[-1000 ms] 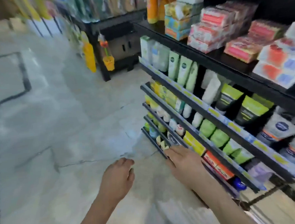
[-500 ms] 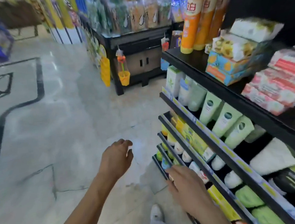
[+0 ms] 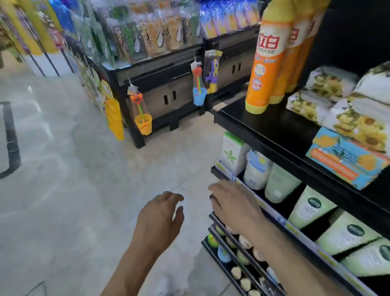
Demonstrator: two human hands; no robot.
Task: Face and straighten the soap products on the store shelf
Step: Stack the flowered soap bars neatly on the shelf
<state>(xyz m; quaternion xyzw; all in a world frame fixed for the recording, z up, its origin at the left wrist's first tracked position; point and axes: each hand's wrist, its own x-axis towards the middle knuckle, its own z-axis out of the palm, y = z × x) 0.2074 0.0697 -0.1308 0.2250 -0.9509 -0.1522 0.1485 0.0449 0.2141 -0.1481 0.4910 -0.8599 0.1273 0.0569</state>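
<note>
Several tiers on this black rack, all pretty full. The top shelf (image 3: 269, 123) has tall orange bottles (image 3: 267, 67) standing at its left end. Just to their right are the soap packs (image 3: 362, 120), wrapped bundles with yellow flowers on them, piled a bit crooked. One of them sits on a blue and orange box (image 3: 346, 157). The tier below holds a white box (image 3: 232, 152) with a green flower at the far left, then pale green tubes (image 3: 310, 206) leaning back in a row. The lower tiers have rows of small round items (image 3: 242, 241), too blurry to name.

The right hand (image 3: 236, 205) is empty, fingers mostly straight and close together, with the tips at the left end of the second tier's front rail (image 3: 289, 227). I can't tell if they actually touch it. The left hand (image 3: 158, 217) hangs over the floor (image 3: 75, 180), fingers loosely curled and a little spread, holding nothing.

Both hands are well below the soap, and the top shelf's front edge sits between. Across the aisle, a small toy bucket (image 3: 143, 126) hangs from another rack (image 3: 159, 69).
</note>
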